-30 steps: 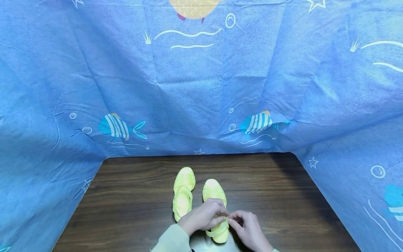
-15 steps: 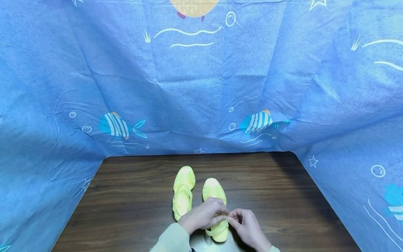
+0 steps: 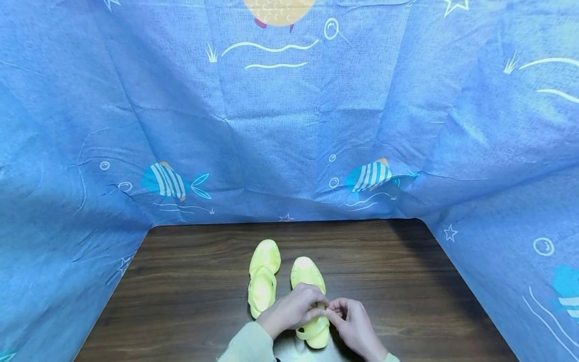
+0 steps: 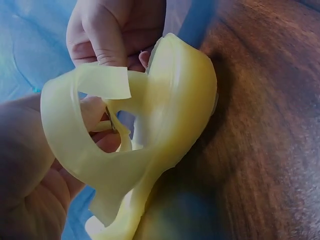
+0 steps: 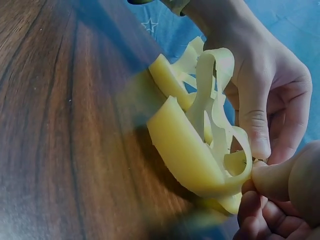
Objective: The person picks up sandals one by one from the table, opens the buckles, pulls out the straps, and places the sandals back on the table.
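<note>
Two pale yellow jelly sandals lie soles down with toes pointing away from me. My left hand (image 3: 294, 307) reaches over the right sandal (image 3: 306, 274) and pinches its ankle strap near the buckle. From the right side my right hand (image 3: 355, 324) meets it, thumb and fingertips pinching the strap at the same spot. In the left wrist view a small metal buckle (image 4: 110, 120) shows between the fingers, behind the looped strap (image 4: 62, 130). Fingertips hide most of the strap's end. The left sandal (image 3: 264, 256) stands untouched beside my left wrist.
The sandals rest on a dark wood-grain table (image 3: 194, 291). A blue cloth (image 3: 271, 141) with fish and stars hangs along the table's back and both sides. A pale sleeve (image 3: 249, 344) covers my left forearm.
My right hand has shifted very slightly left and away from me, its fingertips still at the strap. The left hand and both sandals stay in place.
</note>
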A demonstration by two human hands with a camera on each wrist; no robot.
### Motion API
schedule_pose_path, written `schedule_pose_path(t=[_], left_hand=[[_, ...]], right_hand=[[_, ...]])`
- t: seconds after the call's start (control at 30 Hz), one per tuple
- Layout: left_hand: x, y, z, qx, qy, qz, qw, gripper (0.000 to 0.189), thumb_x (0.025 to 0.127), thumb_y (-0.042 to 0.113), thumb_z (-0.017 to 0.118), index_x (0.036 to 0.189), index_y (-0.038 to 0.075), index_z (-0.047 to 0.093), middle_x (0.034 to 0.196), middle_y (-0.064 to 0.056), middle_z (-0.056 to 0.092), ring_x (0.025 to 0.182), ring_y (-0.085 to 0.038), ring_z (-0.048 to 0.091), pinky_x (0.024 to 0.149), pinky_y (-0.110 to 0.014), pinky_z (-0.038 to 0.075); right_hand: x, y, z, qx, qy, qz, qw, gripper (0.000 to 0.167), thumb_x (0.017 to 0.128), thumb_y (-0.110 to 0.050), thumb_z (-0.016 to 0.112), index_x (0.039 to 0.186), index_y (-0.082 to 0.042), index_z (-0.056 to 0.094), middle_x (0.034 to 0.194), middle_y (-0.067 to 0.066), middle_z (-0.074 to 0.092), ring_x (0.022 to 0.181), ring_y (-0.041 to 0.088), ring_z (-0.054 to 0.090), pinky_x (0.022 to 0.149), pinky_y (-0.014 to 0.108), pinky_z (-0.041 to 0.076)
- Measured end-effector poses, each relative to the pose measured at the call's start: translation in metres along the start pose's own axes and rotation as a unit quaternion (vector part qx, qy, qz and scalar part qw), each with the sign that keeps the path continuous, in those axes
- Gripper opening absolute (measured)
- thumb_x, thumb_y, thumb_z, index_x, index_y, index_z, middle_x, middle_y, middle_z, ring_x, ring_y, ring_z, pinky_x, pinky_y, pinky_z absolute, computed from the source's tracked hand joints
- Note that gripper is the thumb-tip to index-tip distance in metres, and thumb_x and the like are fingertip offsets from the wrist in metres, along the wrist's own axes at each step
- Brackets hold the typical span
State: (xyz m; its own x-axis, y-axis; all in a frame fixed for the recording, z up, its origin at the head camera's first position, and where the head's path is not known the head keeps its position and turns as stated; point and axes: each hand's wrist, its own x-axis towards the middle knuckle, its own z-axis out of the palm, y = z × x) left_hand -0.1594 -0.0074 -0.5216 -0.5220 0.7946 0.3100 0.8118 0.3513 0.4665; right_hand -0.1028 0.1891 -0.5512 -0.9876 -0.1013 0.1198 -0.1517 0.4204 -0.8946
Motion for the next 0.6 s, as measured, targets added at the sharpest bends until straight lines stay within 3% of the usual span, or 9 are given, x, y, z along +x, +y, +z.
schedule_pose_path(t=[0.23,0.6], left_hand=[[0.0,-0.002,0.003,-0.014,0.018,-0.013,0.9997,0.012,0.092,0.013,0.08,0.103,0.011,0.084,0.095,0.003,0.077,0.088,0.003,0.066,0.082,-0.003,0.047],[-0.004,-0.001,0.006,0.007,0.038,-0.042,0.9984,0.012,0.093,0.006,0.077,0.102,0.011,0.082,0.098,0.006,0.074,0.095,0.001,0.065,0.086,-0.005,0.047]], right_hand=[[-0.004,0.004,0.002,-0.022,0.011,-0.008,0.9997,0.009,0.091,-0.007,0.08,0.088,-0.011,0.071,0.078,-0.008,0.067,0.07,-0.001,0.058,0.065,0.02,0.051],[-0.004,0.006,0.016,-0.017,0.095,-0.065,0.9931,0.026,0.078,-0.005,0.091,0.088,-0.018,0.07,0.077,-0.013,0.069,0.064,-0.002,0.063,0.057,0.016,0.053]])
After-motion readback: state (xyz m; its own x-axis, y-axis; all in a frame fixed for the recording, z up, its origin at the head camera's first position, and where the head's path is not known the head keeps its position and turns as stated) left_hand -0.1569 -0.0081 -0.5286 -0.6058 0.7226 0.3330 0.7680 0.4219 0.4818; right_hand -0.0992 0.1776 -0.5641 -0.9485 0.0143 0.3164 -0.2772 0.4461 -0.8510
